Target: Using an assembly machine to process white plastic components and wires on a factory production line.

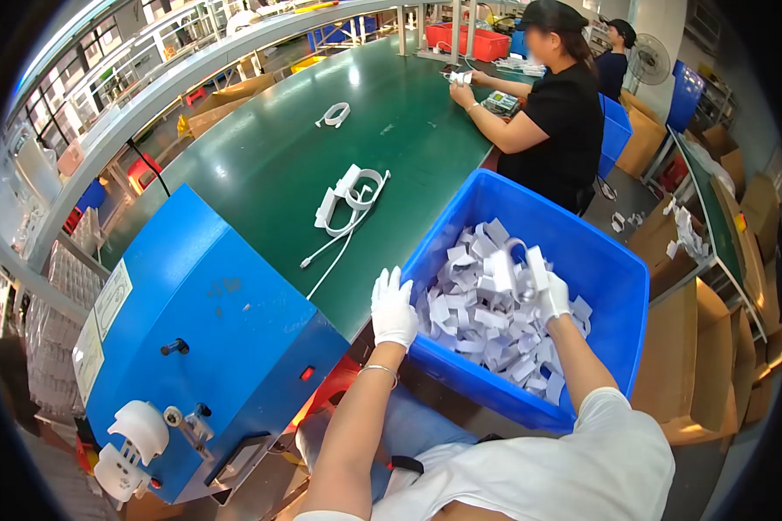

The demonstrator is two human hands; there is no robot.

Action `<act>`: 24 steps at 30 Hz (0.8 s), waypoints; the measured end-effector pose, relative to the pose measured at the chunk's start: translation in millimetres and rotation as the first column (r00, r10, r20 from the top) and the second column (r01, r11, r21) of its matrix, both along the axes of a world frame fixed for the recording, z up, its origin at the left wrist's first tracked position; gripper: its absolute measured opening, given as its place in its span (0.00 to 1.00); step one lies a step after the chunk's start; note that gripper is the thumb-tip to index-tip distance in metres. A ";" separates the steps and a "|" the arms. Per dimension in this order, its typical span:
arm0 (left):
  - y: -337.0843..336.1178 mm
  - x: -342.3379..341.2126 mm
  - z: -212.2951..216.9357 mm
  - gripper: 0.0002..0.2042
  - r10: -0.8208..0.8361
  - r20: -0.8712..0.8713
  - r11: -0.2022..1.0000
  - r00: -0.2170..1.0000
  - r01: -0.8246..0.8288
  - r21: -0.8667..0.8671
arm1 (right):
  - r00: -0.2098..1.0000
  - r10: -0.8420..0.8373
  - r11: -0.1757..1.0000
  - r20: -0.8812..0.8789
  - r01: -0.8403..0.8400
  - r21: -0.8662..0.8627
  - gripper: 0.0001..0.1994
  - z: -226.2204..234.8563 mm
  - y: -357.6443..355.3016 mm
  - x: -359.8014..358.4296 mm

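My right hand (554,300), in a white glove, reaches into the blue bin (606,246) on my right. It is closed on a coiled white cable (520,260) with white paper-like pieces around it. Below that lies a heap of folded white pieces (478,317). My left hand (394,311), also gloved, is open beside the bin's left rim, fingers stretched out and nothing in them. Beyond it on the green table (269,208) lies a white cable coil (352,201), its loose end trailing toward me. A smaller white coil (334,114) rests farther back.
A blue machine (217,330) with white curved holders stands at my left. At the table's far right a person in black (558,113) handles a white item, with another person (615,56) behind. Cardboard boxes (695,356) stand right of the bin.
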State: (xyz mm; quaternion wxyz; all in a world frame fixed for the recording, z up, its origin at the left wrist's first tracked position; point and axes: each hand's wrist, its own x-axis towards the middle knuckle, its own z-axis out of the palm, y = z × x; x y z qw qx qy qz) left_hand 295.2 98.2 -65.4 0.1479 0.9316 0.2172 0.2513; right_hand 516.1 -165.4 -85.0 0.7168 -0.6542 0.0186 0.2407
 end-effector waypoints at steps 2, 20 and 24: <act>-9.7 -13.4 -0.4 0.15 -0.117 -0.008 0.992 0.993 0.117 0.050 | 0.992 -0.002 0.927 -0.128 0.049 0.371 0.12 -8.9 16.3 -19.1; -70.2 -239.4 200.5 0.26 0.235 0.531 0.695 0.814 0.241 -0.678 | 0.708 0.638 0.541 0.304 -0.692 0.477 0.13 190.2 159.4 -300.6; -57.1 -263.6 181.0 0.16 0.402 0.772 0.868 0.493 0.062 -0.492 | 0.587 0.774 0.402 0.238 -0.746 0.531 0.13 195.7 169.5 -345.8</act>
